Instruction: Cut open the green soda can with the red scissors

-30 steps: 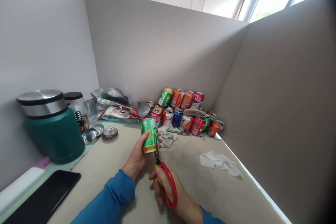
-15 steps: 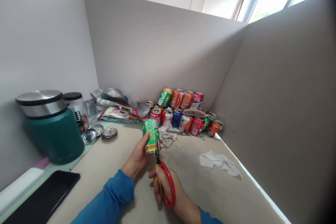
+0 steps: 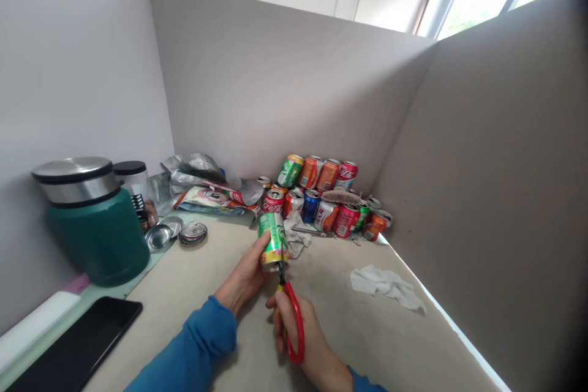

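Note:
A green and yellow can (image 3: 271,236) is held over the middle of the table by my left hand (image 3: 248,272), whose thumb lies on its near left side. My right hand (image 3: 301,324) is closed on scissors (image 3: 298,334) with red and yellow handles. The scissor blades point away from me and lie at the can's lower right side. Whether the blade tips are inside the can cannot be made out. The fingers behind the can are mostly hidden.
Stacked cans (image 3: 311,205) stand at the back. A white cloth (image 3: 388,288) lies right, a crumpled one (image 3: 297,239) behind the can. Left are a teal container (image 3: 98,236), a black phone (image 3: 76,343), can lids (image 3: 193,233) and foil packets (image 3: 211,197).
The can and my left hand have shifted slightly right. The scissors' handles have come closer together, and their blades have moved right with the can.

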The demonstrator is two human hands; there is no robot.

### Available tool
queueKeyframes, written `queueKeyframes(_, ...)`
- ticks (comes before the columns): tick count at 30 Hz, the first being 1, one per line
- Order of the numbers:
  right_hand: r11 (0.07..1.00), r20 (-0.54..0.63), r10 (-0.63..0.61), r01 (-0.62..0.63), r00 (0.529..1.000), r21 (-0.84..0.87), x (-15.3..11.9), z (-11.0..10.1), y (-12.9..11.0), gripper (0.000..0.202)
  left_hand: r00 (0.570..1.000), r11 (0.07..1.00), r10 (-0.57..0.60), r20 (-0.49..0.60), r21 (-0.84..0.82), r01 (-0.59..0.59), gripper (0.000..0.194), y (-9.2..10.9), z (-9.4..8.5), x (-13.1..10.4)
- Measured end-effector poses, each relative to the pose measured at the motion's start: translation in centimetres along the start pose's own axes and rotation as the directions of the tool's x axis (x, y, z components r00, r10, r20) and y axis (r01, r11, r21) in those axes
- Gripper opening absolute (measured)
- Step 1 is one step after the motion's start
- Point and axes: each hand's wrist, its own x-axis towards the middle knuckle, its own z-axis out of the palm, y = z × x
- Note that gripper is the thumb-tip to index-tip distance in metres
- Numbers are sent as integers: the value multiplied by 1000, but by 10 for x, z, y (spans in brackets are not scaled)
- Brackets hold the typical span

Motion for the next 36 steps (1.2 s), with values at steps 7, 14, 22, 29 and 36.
queueKeyframes(7,996,-13,-10,8,1000,-92,-2,-1,3,66,989,988,141,46,-64,-138,36,-2,-5,1)
queueKeyframes(14,995,-19,-15,13,1000,-104,-3,-2,-1,64,998,999,49,40,0,-49,42,-2,-5,2)
queueKeyframes(22,996,-44,-38,35,998,-79,2,-1,8,65,993,995,-99,60,24,98,48,-1,0,-2)
queueKeyframes(29,997,-38,-19,16,999,-72,0,0,4,66,992,993,-111,53,56,108,49,-1,-2,-2)
queueKeyframes(36,996,-13,-30,29,999,-79,0,-1,3,63,995,995,95,14,-1,-95,37,0,-3,0)
